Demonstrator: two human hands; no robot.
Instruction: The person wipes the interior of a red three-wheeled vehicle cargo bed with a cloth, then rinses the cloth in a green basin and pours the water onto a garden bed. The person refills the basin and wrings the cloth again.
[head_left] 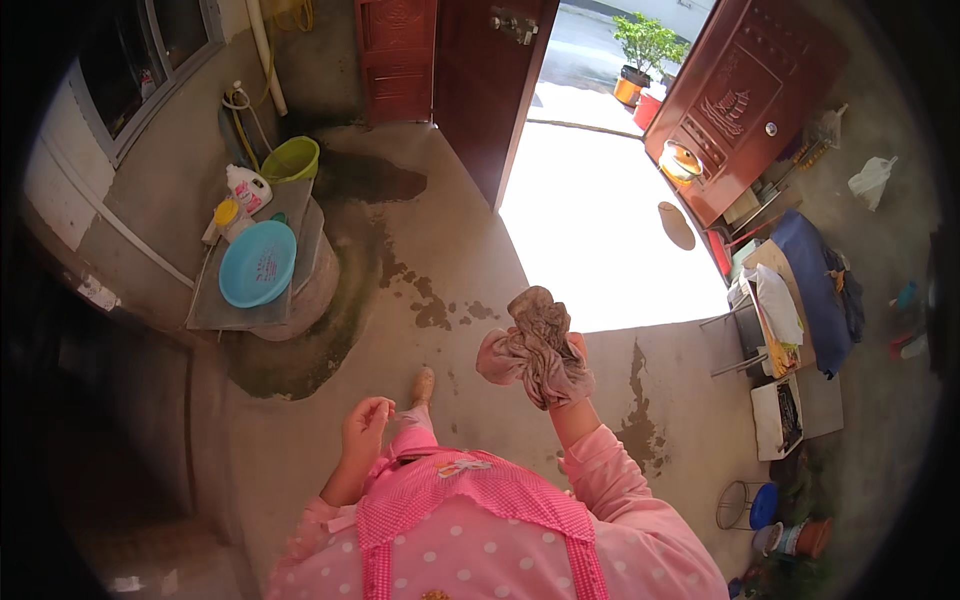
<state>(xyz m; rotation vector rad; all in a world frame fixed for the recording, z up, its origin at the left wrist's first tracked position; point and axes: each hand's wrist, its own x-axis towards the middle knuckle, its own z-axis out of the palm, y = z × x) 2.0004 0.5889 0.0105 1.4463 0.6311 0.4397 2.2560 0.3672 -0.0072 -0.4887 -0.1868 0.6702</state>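
Note:
My right hand is stretched out ahead of me, closed around a crumpled rag. The rag is pinkish-grey with dark dirty patches, and its folds hide most of the fingers. Lower and to the left, my left hand hangs beside the pink checked apron. It holds nothing, and its fingers are loosely bent. Ahead on the left, a light-blue basin rests on a grey slab, with a white jug and a yellow-lidded container behind it.
A green bucket stands beyond the slab. Dark red doors open onto a sunlit yard with a potted plant. Along the right wall are a box, a blue cloth and a stool. Wet patches mark the concrete floor.

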